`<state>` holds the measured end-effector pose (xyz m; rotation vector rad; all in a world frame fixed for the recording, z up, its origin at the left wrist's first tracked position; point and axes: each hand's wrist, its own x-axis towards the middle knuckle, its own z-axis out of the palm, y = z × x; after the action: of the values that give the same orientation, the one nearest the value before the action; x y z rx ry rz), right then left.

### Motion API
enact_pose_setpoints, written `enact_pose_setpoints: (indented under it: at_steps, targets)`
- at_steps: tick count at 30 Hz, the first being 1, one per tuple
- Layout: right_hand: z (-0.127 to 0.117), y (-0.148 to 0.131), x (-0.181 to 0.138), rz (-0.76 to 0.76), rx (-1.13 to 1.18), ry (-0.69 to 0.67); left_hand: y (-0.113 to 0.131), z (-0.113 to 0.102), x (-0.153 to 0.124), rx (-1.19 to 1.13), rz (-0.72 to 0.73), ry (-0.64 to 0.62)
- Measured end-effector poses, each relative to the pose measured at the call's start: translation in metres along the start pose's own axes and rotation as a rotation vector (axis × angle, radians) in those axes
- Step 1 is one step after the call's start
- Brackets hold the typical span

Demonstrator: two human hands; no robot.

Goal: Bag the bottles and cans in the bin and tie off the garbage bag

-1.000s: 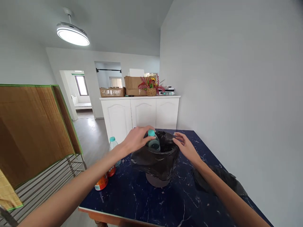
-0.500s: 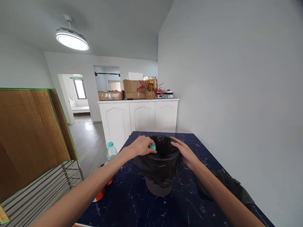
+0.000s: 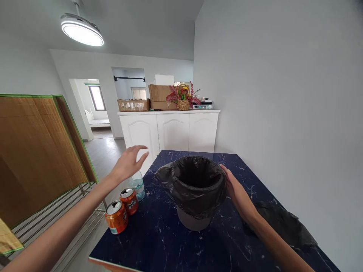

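Observation:
A small grey trash can (image 3: 194,223) stands upright on the dark blue marbled table, lined with a black plastic bag (image 3: 195,198) folded over its rim. My right hand (image 3: 233,189) holds the bagged rim at its right side, fingers partly hidden behind it. To the left, my left hand (image 3: 127,164) hangs open in the air, thumb and fingers apart with nothing between them. Just below it stands a clear plastic bottle (image 3: 138,186), its top hidden by the hand. Two opened orange soda cans, a nearer can (image 3: 117,218) and a farther can (image 3: 129,202), stand beside the bottle.
A crumpled black plastic bag (image 3: 286,224) lies on the table (image 3: 159,241) at the right, near the wall. At the left stands a metal rack (image 3: 61,211) with a brown mat (image 3: 31,151). Behind the table is a white cabinet (image 3: 172,132) bearing boxes and a flower basket (image 3: 183,104).
My left hand has let go of the turquoise cap-like item at the bin's mouth and moved left, above the bottle. My right hand stays at the bin's right side. The view has tilted slightly down.

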<state>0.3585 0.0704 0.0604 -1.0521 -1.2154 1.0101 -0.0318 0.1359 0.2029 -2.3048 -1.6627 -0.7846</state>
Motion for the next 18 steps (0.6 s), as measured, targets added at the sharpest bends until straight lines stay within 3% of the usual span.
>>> enact_pose_setpoints:
  at_steps: [5,9,12,14,18]
  targets:
    - [-0.01,0.043,-0.05,-0.012,-0.135,0.17,-0.058,0.024,-0.015,0.087,-0.171,-0.171]
    - [-0.023,0.076,-0.083,0.069,-0.227,0.166,-0.068,0.044,-0.021,0.063,-0.203,-0.231]
    - [-0.03,0.094,-0.097,0.093,-0.264,0.133,-0.062,0.044,-0.019,0.059,-0.197,-0.206]
    - [-0.034,0.104,-0.102,0.099,-0.277,0.126,-0.049,0.03,-0.015,0.025,-0.189,-0.084]
    - [-0.038,0.119,-0.105,0.092,-0.288,0.134,0.012,-0.025,-0.008,-0.254,-0.052,0.391]
